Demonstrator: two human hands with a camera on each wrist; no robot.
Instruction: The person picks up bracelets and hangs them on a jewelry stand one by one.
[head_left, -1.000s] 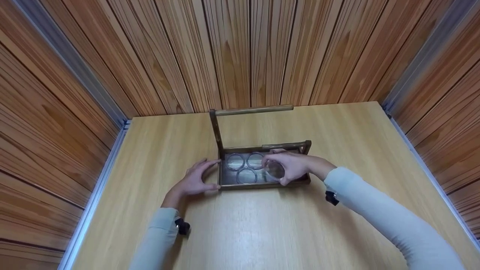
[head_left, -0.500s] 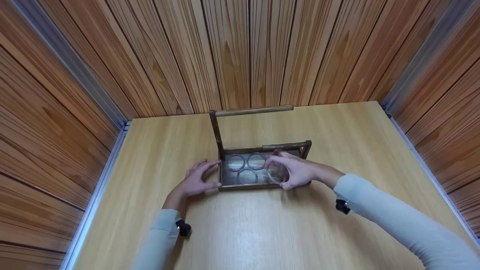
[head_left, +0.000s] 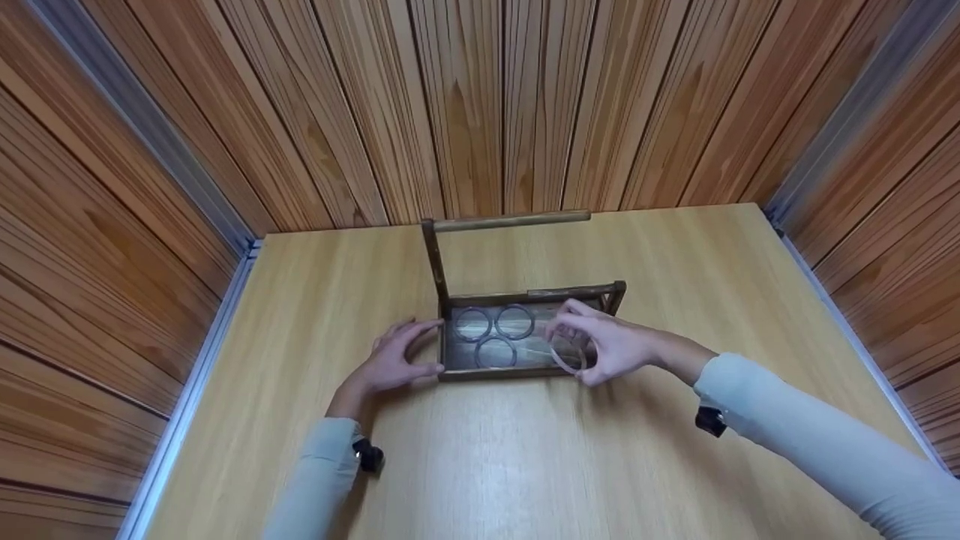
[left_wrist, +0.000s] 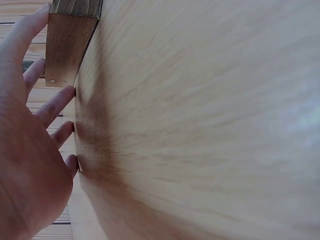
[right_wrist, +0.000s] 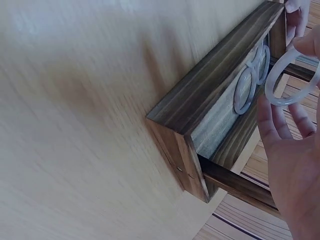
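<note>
My right hand (head_left: 619, 349) pinches a pale, translucent bangle (right_wrist: 282, 101) between thumb and fingers, holding it tilted over the right part of a dark wooden tray box (head_left: 517, 373). Three similar bangles lie flat in the left and middle of that box: one at back left (head_left: 473, 340), one beside it (head_left: 515, 338), and one in front (head_left: 496, 367). At the box's left end, my left hand (head_left: 390, 360) is spread, with thumb and index fingertips touching its two corners. In the left wrist view, its other fingertips reach down to the tabletop beside the box end (left_wrist: 70, 47).
From the box's left end rises a tall post (head_left: 433, 262) with a bar (head_left: 510, 221) running right. A lower bar (head_left: 574, 291) stands at the back right on a shorter post. The light wooden table (head_left: 480, 465) is bounded by plank walls (head_left: 480, 105).
My right hand has shifted right and lifted the bangle from among the others, tilting it. My left hand stays at the box's left end.
</note>
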